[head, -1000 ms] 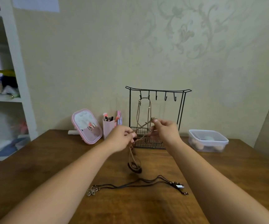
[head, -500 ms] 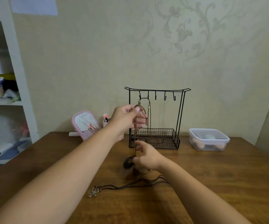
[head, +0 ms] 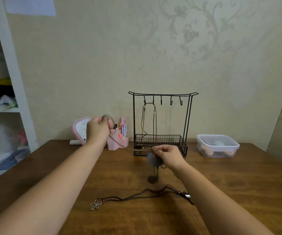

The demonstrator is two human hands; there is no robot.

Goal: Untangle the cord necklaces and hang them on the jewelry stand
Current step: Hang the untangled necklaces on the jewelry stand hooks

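Two hands at work on one brown cord necklace (head: pixel 130 148), stretched across the middle of the frame. Left hand (head: pixel 97 131), raised at centre left before the pink brush holder (head: pixel 118 143), fingers curled round the upper loop of the cord. Right hand (head: pixel 168 156), lower at centre, just in front of the stand's basket, fingertips pinching the cord near its dark pendant (head: pixel 153 161); a second dark disc (head: pixel 152 179) hanging below on a short strand, close to the wooden table (head: pixel 238 184).

Still the untangling step, by the look of it: cord pulled taut between the two grips, not yet brought to a hook. One necklace (head: pixel 149 122) already draped from the left hooks of the black jewelry stand (head: pixel 162 94), centre of frame, its lower end down in the wire basket. Another, a dark cord with a flower pendant (head: pixel 96 204), lying loose on the table in the lower middle, untouched.

Next, probably: opening the held loop wide, checking for twists, then lifting it up and right to a free hook in the middle or right of the bar. Care called for in keeping clear of the hanging necklace, and in letting the pendants drop freely before release.
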